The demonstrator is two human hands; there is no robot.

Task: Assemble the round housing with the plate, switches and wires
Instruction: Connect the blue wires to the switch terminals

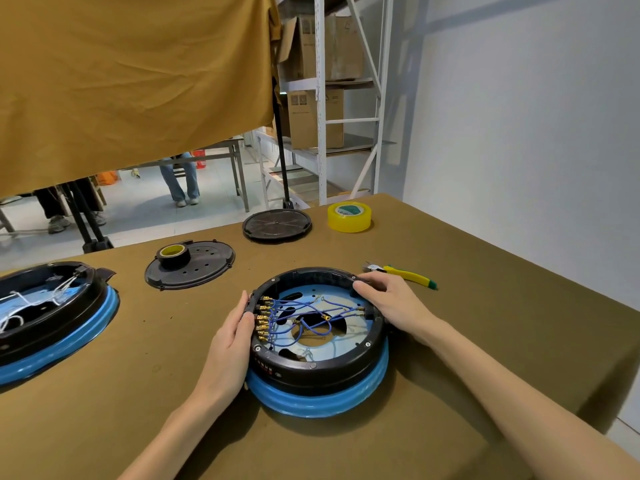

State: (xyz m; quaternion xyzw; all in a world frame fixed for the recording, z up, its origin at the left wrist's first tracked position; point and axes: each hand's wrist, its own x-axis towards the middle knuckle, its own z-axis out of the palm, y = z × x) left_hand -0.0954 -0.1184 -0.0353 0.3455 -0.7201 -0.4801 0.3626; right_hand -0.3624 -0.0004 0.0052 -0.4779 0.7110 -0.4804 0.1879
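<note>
clearly my hands, left (231, 336) and right (388, 299), grip the round housing (317, 344) on the table (485, 306), where a careless twist might snag the loose blue wires (298, 315) off their terminals.

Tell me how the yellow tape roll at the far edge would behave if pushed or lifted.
The tape roll lies flat on its side face, so a push would probably slide it, not roll it. The table looks cloth-covered, which likely adds drag. It is a hollow ring, so probably light and easy to pinch through the core.
</note>
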